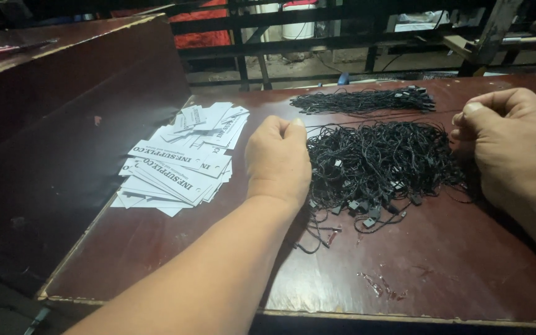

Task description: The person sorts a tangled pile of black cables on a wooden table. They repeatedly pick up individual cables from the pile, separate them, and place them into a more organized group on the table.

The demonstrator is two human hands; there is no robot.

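Observation:
My left hand (277, 158) is closed in a loose fist at the left edge of a large tangled heap of black string loops with small plastic fasteners (379, 164). My right hand (510, 146) is closed at the heap's right edge, thumb pressed to fingers. A thin black string (379, 115) runs taut between both hands, pinched at each end. A smaller, tidier bundle of black strings (361, 100) lies farther back. To the left lies a fanned pile of white paper tags with black print (181, 158).
Everything rests on a dark reddish-brown table (454, 267) with worn edges. A dark raised board (63, 124) slopes along the left side. Black metal railing (317, 37) stands behind the table. A few loose fasteners (367, 220) lie near the heap's front.

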